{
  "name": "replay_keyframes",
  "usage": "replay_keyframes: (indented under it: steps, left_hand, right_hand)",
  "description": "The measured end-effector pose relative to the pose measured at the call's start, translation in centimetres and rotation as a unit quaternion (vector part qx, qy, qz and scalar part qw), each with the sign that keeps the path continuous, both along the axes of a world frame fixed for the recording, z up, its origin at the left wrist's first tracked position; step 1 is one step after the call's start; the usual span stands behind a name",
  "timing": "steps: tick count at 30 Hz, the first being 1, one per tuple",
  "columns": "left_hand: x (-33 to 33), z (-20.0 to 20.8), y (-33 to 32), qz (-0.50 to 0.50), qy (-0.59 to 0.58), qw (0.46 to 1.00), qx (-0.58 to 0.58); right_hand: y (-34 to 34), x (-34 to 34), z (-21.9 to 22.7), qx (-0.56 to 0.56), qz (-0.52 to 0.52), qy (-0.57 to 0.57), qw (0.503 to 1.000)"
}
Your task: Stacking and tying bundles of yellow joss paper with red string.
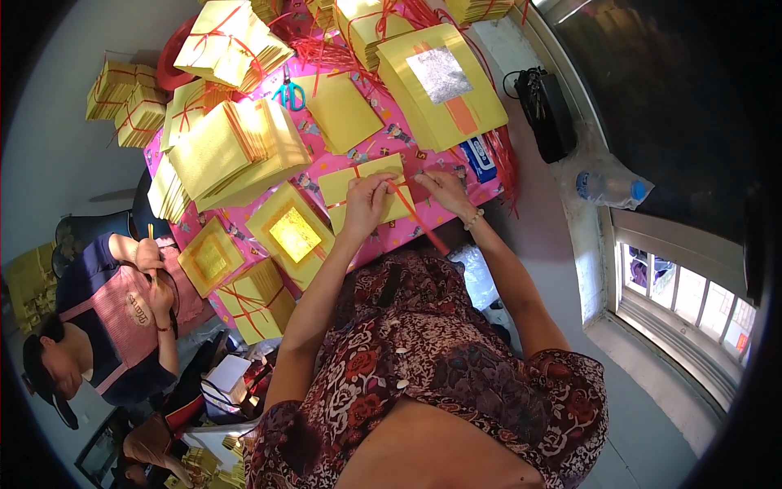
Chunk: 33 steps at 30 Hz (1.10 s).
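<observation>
Both of my hands work over a small flat stack of yellow paper [397, 209] with red ribbon crossing it, at the near edge of the table. My left hand [366, 202] rests on the stack, its thumb and fingers pinched on the red ribbon [419, 218]. One loose ribbon end hangs down past the table edge. Just to the right, my right hand [445, 192] is raised slightly, fingertips pinched together by the stack's corner. A thin strand seems to be in them, too small to make out surely.
The pink patterned tablecloth [399, 132] carries yellow paper bundles [232, 151], a taller stack with a silver square [440, 73], teal-handled scissors [290, 96] and a blue packet [481, 159]. A co-worker in a pink apron [114, 314] sits at left. A bagged bottle [607, 187] lies right.
</observation>
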<state>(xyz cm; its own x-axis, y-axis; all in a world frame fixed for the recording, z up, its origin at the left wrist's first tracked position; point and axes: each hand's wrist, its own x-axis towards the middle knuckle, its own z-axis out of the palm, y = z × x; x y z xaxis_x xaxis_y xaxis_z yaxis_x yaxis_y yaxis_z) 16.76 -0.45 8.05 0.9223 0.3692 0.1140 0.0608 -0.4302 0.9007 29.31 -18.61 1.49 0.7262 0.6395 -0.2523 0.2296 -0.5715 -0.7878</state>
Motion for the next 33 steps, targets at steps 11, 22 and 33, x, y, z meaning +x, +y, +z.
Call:
replay_keyframes:
  steps: [11, 22, 33]
  left_hand:
    - [1.7, -1.2, -0.5, 0.005, 0.001, 0.999, -0.035]
    - [2.3, -2.4, 0.0, -0.02, 0.024, 0.997, 0.067]
    - [2.8, 0.1, 0.5, -0.132, 0.069, 0.975, 0.166]
  right_hand:
    - [0.1, 0.0, 0.5, -0.012, 0.0, 0.015, 1.0]
    - [0.1, -4.3, 11.7, 0.128, -0.007, 0.071, 0.989]
    - [5.2, -1.5, 9.3, 0.253, 0.036, -0.08, 0.964]
